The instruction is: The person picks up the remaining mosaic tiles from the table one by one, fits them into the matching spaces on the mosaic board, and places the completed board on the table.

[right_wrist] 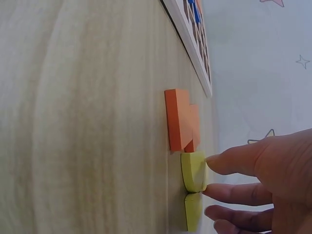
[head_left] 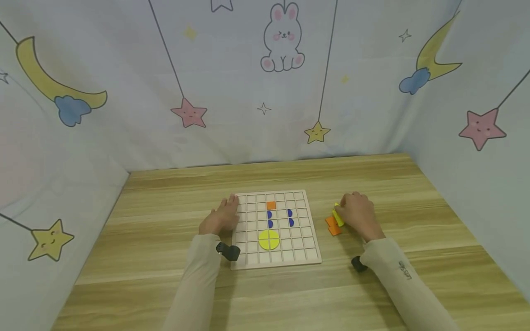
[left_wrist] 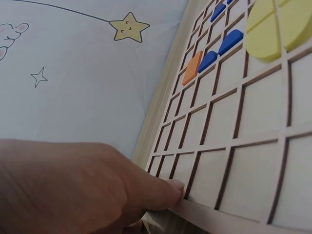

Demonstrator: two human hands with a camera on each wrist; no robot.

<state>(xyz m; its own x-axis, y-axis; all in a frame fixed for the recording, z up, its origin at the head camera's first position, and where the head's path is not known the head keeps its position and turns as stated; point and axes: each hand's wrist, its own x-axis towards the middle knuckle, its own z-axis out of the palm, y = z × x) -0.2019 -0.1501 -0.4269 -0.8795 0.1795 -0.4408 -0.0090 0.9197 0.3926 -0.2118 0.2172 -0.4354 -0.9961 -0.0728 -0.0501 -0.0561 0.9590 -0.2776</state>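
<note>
My left hand (head_left: pixel 221 216) rests at the left edge of a light wooden grid board (head_left: pixel 252 262). Its thumb (left_wrist: pixel 170 190) touches the board's rim in the left wrist view, the fingers fairly straight. On the board lie an orange square (head_left: pixel 271 205), several blue half-round pieces (head_left: pixel 291 222) and a yellow circle (head_left: pixel 265 234) made of quarter pieces. Right of the board, my right hand (head_left: pixel 359 214) is over loose yellow pieces (right_wrist: pixel 192 173). Thumb and forefinger tips, spread apart, touch or nearly touch one yellow piece. Orange pieces (head_left: pixel 333 229) overlap beside them.
The wood-grain table (head_left: pixel 165 285) extends around the board on every side. Behind and at both sides hang pale cloth walls (head_left: pixel 244 138) printed with stars, moons and a rabbit. A small dark camera (head_left: pixel 228 251) sits on each wrist.
</note>
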